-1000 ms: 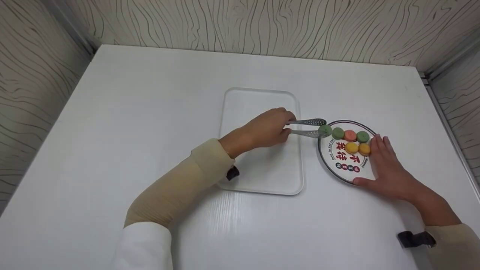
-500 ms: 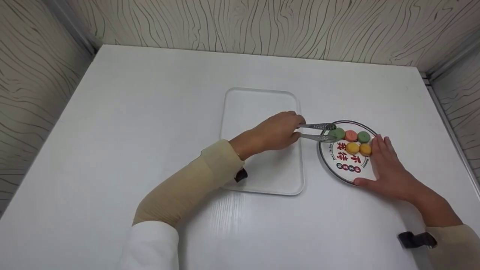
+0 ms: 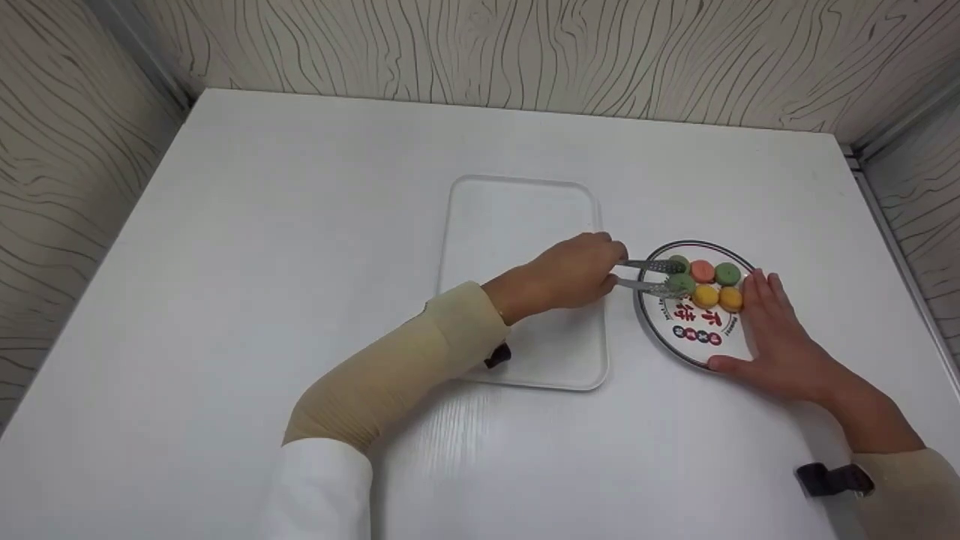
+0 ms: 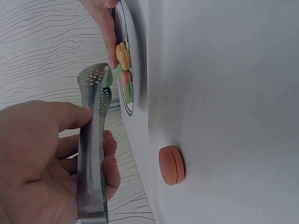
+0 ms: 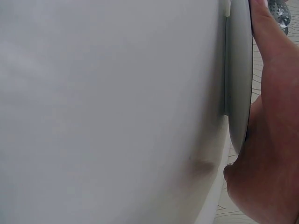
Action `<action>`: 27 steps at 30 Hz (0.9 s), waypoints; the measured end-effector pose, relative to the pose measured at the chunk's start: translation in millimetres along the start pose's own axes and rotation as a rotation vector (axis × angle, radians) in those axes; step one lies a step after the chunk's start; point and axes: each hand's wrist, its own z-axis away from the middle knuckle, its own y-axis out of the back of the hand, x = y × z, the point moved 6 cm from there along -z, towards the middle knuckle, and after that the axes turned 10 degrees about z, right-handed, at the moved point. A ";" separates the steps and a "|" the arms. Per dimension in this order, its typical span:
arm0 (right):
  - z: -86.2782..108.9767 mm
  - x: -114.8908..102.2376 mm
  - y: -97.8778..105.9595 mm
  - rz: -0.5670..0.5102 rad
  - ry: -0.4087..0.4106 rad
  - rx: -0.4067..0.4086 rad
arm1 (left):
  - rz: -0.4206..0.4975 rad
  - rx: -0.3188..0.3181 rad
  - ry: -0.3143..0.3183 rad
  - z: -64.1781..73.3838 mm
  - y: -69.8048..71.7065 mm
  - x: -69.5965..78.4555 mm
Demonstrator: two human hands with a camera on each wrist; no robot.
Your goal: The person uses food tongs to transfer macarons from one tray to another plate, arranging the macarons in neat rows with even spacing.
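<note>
My left hand grips metal tongs with perforated ends. Between the tong tips is a green macaron, over the left part of a round white plate with a dark rim and red lettering. Beside it on the plate are a green macaron, a pink macaron, another green macaron and two yellow macarons. My right hand rests against the plate's right rim, fingers straight and thumb spread at the near edge.
A white rectangular tray lies left of the plate, beneath my left forearm. In the left wrist view a pink macaron sits on the white surface; the arm hides it from the head view. Wood-grain panels stand behind the table.
My left hand has moved right and slightly nearer, carrying the green macaron in the tongs from the plate's left edge to beside the yellow ones. The right hand has stayed still.
</note>
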 end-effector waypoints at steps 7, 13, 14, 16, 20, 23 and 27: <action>0.0 1.2 -1.4 -0.002 0.004 0.008 | -0.011 0.000 0.008 -5.3 -4.9 2.3; 0.0 1.5 -1.4 -0.012 -0.006 -0.004 | -0.081 -0.003 0.012 -9.5 -9.4 5.6; 0.0 1.4 -1.0 -0.012 -0.008 -0.006 | -0.096 -0.001 0.012 -10.1 -10.1 6.0; -0.1 1.2 -0.3 -0.011 -0.012 -0.008 | -0.130 0.000 0.012 -11.3 -11.6 6.6; 0.0 0.5 1.1 -0.009 -0.013 -0.007 | -0.182 -0.013 0.020 -13.1 -15.0 7.0; -0.3 0.1 1.3 -0.007 -0.010 -0.004 | -0.197 -0.019 0.025 -13.5 -16.4 7.3; -0.4 0.2 0.3 -0.005 -0.011 -0.004 | -0.203 -0.019 0.028 -13.3 -16.5 7.6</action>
